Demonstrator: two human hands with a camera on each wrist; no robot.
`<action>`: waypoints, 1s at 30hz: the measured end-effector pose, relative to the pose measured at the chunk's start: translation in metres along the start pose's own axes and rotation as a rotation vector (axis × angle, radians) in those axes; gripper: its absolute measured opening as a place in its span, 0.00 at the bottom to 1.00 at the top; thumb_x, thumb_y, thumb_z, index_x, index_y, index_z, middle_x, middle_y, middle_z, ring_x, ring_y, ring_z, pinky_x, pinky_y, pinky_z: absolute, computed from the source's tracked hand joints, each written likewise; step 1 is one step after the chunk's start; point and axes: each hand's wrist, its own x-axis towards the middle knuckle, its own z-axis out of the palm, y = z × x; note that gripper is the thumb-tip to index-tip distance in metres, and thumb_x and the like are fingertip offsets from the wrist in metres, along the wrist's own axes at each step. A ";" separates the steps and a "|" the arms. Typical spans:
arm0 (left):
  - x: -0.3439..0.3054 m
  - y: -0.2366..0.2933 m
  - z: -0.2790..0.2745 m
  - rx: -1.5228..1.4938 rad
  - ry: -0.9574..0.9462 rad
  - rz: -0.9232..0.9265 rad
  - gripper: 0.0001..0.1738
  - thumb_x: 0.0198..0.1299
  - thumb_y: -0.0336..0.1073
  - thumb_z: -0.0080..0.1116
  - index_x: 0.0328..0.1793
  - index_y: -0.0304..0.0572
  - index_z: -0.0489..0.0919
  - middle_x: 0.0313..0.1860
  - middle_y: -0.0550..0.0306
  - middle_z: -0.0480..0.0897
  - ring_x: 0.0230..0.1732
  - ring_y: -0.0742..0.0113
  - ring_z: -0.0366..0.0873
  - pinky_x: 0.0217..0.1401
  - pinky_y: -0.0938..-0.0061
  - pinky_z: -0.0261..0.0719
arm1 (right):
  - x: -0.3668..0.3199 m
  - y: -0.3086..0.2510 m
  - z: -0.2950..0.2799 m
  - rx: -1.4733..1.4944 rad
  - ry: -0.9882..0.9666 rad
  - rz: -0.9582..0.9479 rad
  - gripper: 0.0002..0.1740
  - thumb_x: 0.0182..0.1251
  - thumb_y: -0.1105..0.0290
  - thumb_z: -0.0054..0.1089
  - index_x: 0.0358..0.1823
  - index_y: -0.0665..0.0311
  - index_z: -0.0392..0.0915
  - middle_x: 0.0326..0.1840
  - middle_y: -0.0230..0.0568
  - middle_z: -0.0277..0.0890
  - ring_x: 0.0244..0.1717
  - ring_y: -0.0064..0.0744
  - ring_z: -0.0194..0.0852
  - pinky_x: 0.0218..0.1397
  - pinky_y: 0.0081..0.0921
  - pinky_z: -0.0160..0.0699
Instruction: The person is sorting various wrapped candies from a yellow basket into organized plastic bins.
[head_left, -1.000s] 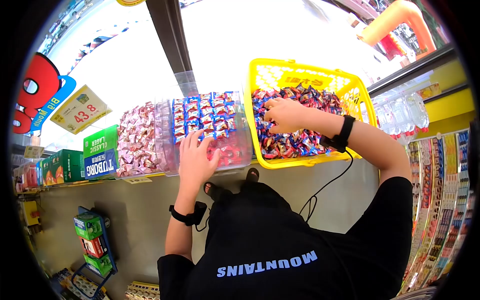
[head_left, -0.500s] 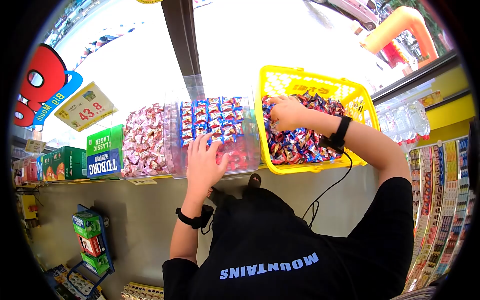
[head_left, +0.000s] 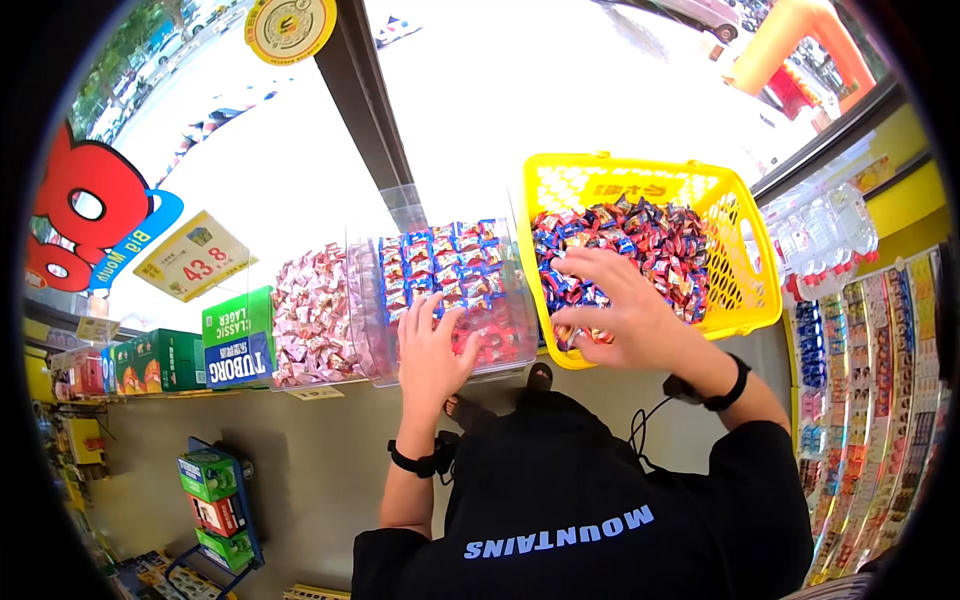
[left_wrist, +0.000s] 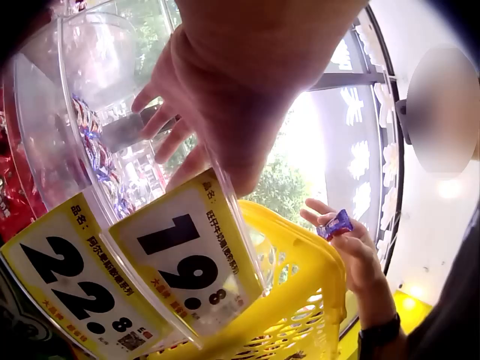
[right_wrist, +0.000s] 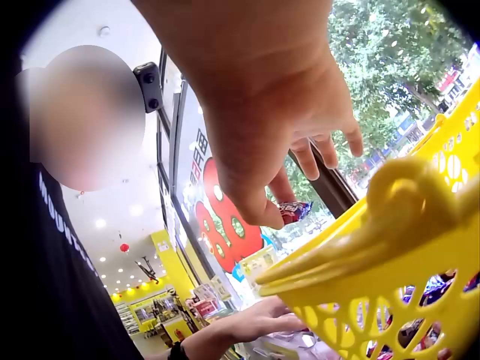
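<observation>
My left hand [head_left: 432, 362] is over the front of a clear plastic bin [head_left: 405, 208], fingers spread. In that bin, blue-wrapped candies [head_left: 440, 265] lie in neat rows, with red ones [head_left: 500, 343] showing at the front. Between thumb and finger, my right hand [head_left: 635, 318] pinches a small blue-and-red wrapped candy [right_wrist: 296, 212], which also shows in the left wrist view [left_wrist: 335, 224]. That hand is above the near left rim of a yellow basket [head_left: 737, 260]. Loose wrapped candies [head_left: 625, 232] are heaped inside the basket.
Pink-wrapped candies [head_left: 315, 310] fill the bin on the left, beside a green beer carton [head_left: 238, 338]. Price cards [left_wrist: 184, 255] hang at the bin fronts. Bottled water [head_left: 820, 235] stands right of the basket. A trolley with boxes [head_left: 215, 505] is on the floor behind.
My right hand has risen out of the basket's candies and drawn back toward its near left rim with a candy pinched. The left hand stays over the clear bin.
</observation>
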 end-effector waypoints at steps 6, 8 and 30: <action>0.004 0.004 -0.018 -0.214 -0.073 0.149 0.28 0.58 0.47 0.81 0.64 0.50 0.89 0.78 0.47 0.78 0.85 0.37 0.65 0.88 0.40 0.60 | -0.002 -0.017 0.033 0.032 0.118 -0.084 0.23 0.52 0.70 0.79 0.52 0.51 0.87 0.82 0.49 0.70 0.85 0.61 0.63 0.84 0.63 0.67; 0.007 0.021 -0.033 -0.370 -0.135 0.188 0.30 0.56 0.48 0.82 0.64 0.50 0.89 0.79 0.47 0.77 0.86 0.37 0.64 0.89 0.39 0.59 | -0.003 -0.016 0.048 0.111 0.150 -0.091 0.24 0.51 0.71 0.79 0.52 0.51 0.86 0.84 0.49 0.68 0.86 0.61 0.63 0.83 0.63 0.68; 0.013 0.068 -0.046 -0.035 0.134 0.381 0.21 0.51 0.42 0.85 0.54 0.61 0.93 0.69 0.63 0.83 0.79 0.46 0.73 0.89 0.31 0.57 | -0.003 -0.008 0.054 0.174 0.261 0.002 0.17 0.59 0.65 0.81 0.50 0.53 0.87 0.81 0.45 0.72 0.84 0.56 0.65 0.80 0.55 0.70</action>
